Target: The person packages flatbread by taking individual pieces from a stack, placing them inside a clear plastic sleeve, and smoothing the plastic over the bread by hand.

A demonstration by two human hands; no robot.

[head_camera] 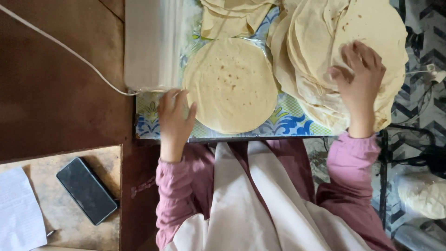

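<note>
Single round flatbread [231,85] flat near table [288,122] front edge, left hand [174,116] touching its left rim with loosely curled fingers, nothing clasped; right hand [360,76] spread open atop flatbread stack [344,56] toward right edge.

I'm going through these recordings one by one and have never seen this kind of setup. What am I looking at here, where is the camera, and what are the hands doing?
There is no machine here: a person in pink sleeves works with two bare hands, and the single picture comes from a camera worn on their head, looking straight down.

In front of them is a small table covered with a blue and green patterned cloth. On it lies one single round pale flatbread, set apart. The left hand rests at its edge, fingers touching the rim. The right hand lies flat, fingers spread, on a tall fanned stack of similar flatbreads. Neither hand grips anything.

Further off: a white bundle of plastic sheets, a white cable, and a black phone on a lower wooden board.
</note>
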